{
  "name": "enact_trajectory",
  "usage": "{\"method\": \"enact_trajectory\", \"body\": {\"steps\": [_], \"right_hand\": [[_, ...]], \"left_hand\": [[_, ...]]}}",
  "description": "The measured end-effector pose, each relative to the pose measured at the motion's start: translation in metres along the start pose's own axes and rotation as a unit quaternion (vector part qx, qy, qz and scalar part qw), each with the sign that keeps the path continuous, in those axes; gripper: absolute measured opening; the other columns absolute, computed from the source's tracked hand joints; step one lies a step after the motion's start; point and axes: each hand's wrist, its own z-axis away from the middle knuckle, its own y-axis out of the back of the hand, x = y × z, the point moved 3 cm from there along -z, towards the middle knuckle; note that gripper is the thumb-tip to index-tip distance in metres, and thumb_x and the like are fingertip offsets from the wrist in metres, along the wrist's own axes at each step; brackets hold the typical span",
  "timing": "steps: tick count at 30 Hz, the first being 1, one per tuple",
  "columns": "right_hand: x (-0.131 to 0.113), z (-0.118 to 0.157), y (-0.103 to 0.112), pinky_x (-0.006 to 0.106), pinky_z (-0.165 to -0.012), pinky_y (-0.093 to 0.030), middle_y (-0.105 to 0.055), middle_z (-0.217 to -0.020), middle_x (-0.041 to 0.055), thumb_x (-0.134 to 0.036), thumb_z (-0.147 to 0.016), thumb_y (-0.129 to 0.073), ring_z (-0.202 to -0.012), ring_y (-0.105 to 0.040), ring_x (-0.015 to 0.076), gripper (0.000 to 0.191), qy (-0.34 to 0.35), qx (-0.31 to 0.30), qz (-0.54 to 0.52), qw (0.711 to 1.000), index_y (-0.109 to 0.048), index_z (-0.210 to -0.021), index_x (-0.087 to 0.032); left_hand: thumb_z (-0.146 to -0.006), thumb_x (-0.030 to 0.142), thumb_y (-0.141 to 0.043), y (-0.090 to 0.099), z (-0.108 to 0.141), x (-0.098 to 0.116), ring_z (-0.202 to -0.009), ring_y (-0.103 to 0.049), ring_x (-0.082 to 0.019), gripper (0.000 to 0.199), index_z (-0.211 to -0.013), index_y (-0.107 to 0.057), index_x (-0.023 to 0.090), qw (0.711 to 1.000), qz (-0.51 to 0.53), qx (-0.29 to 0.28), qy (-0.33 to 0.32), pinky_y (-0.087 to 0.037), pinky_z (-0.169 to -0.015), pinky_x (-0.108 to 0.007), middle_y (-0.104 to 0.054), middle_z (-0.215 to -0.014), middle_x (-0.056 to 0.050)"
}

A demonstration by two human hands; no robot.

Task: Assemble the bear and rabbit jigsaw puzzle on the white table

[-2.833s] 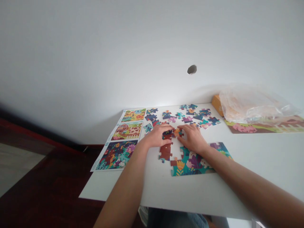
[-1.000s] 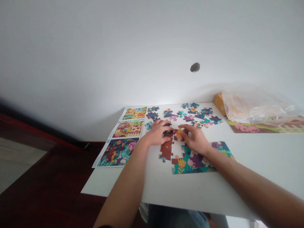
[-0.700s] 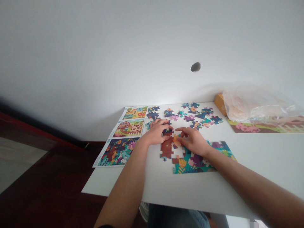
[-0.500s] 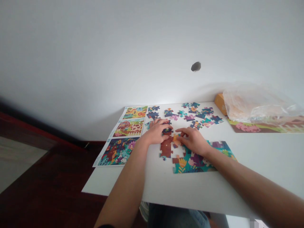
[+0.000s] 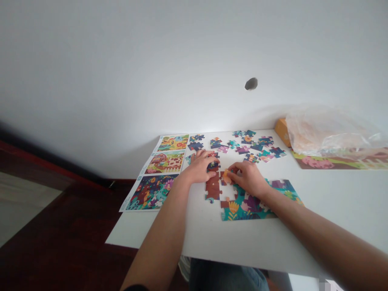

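Note:
My left hand point(image 5: 198, 167) lies with fingers spread on a joined strip of brown puzzle pieces point(image 5: 213, 188), thumb and fingertips pressing its upper part. Just right of the strip, my right hand point(image 5: 247, 176) is closed in a pinch on an orange-and-brown puzzle piece point(image 5: 225, 177), partly hidden by the fingertips. Beneath and beside my right wrist is a larger joined puzzle section point(image 5: 239, 212), teal and purple with a yellow flower. A gap of white table shows between this section and the brown strip.
Several loose puzzle pieces point(image 5: 242, 149) lie toward the back of the white table point(image 5: 200, 234). A sheet with three printed pictures point(image 5: 168, 163) is at the left. An orange box point(image 5: 282, 131), a clear plastic bag point(image 5: 330, 133) and a farm-scene puzzle point(image 5: 318, 161) are at the back right.
My right thumb and forefinger have come closer together on the orange-and-brown piece, which now sits more level beside the strip. The left hand stays in place on the strip.

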Motion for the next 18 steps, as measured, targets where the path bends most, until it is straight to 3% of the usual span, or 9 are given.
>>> {"method": "enact_trajectory", "body": {"steps": [11,16,18], "right_hand": [[-0.001,-0.004,-0.004,0.033,-0.08,-0.04,-0.069,-0.079,0.0023,-0.033,-0.086,-0.064,-0.079,-0.06,0.0193,0.013,0.011,-0.017,0.05,0.999,-0.071,-0.08,-0.023],[-0.006,0.0,0.002,0.037,-0.088,-0.039,-0.067,-0.095,0.0054,-0.026,-0.085,-0.058,-0.092,-0.061,0.0222,0.019,0.035,-0.017,0.033,0.999,-0.072,-0.097,-0.023],[-0.01,0.003,0.004,0.038,-0.09,-0.038,-0.066,-0.106,0.0063,-0.018,-0.077,-0.058,-0.099,-0.059,0.0244,0.032,0.069,-0.038,0.025,0.997,-0.071,-0.105,-0.024]], "left_hand": [[-0.074,0.03,-0.073,0.0,0.0,0.001,-0.138,-0.031,-0.034,0.044,-0.117,-0.064,0.03,1.0,-0.001,0.0,0.0,-0.025,-0.115,-0.057,-0.045,-0.146,-0.005],[-0.074,0.03,-0.074,0.001,0.0,0.003,-0.137,-0.032,-0.034,0.043,-0.116,-0.064,0.03,1.0,-0.001,0.002,0.001,-0.026,-0.115,-0.056,-0.045,-0.146,-0.005],[-0.074,0.03,-0.074,0.001,0.0,0.003,-0.137,-0.032,-0.034,0.043,-0.116,-0.065,0.03,1.0,-0.002,0.002,0.001,-0.027,-0.115,-0.056,-0.045,-0.145,-0.005]]}}
